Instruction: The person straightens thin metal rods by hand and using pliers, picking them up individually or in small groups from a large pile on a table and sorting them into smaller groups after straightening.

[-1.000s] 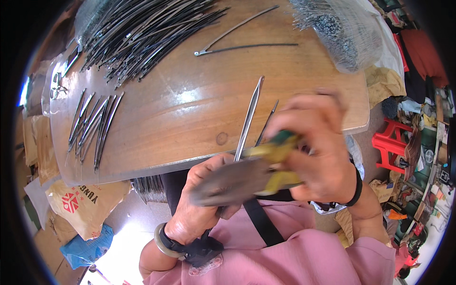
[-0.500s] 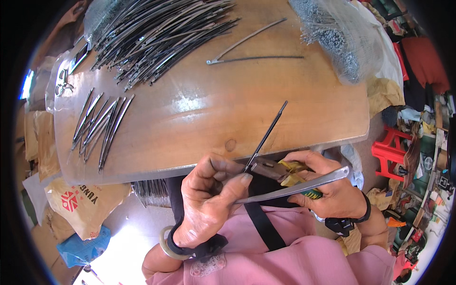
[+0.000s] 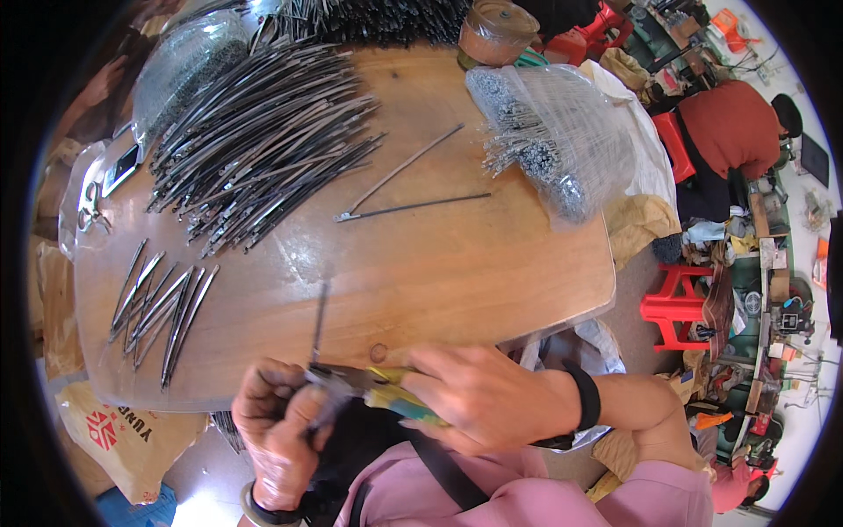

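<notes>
My left hand (image 3: 279,430), at the table's near edge, pinches a thin dark metal strip (image 3: 320,321) that points up over the tabletop. A second, paler blurred piece (image 3: 329,401) shows by its thumb. My right hand (image 3: 483,400) is closed round the yellow and green handles of a pair of pliers (image 3: 351,376). The pliers' jaws lie against the strip just beside my left fingertips; motion blur hides whether they grip it. On the table, a pair of thin metal strips (image 3: 413,209), joined at one end, lies spread in a V.
A big heap of dark metal strips (image 3: 263,149) covers the back left. Several joined strips (image 3: 162,307) lie at left, near scissors (image 3: 91,209) and a phone (image 3: 121,169). Bagged wire pieces (image 3: 571,140) sit at right. A red stool (image 3: 676,303) and a seated person (image 3: 733,127) are beyond.
The view has shifted, showing more of the table's far side. My right hand has turned the pliers so they lie across the strip at my left fingertips. The strip stands more upright.
</notes>
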Available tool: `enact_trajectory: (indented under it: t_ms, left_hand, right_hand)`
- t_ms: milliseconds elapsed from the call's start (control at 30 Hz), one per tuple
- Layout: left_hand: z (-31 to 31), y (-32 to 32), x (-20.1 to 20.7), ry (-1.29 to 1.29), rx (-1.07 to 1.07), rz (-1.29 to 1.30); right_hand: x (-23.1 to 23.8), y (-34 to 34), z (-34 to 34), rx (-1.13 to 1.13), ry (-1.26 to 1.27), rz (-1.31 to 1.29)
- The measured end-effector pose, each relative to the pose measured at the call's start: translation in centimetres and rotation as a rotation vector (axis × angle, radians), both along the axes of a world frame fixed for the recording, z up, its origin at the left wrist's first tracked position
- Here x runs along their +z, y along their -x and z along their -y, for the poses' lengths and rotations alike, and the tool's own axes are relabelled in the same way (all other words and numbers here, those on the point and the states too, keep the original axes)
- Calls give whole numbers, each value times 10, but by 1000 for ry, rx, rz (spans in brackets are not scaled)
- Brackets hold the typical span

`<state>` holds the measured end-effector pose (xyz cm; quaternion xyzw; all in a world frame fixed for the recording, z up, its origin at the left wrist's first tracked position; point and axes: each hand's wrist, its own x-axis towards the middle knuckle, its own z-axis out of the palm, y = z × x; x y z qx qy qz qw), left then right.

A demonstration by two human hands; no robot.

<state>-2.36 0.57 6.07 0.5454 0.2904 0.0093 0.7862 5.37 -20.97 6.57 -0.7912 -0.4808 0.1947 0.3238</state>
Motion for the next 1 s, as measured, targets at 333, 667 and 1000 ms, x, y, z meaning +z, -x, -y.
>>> enact_trajectory:
  t_ms: [333,667,1000]
  left_hand:
    - [-128,9,-20,-1768,-270,148]
    - [-17,-90,21,-1111,-528,425]
    - [4,-142,-27,-1506,-565,423]
  right_hand:
    - [11,-138,48,-152,126,950]
    - [32,-110,45,-454,-173,993]
    - [40,-78,129,-966,-213,900]
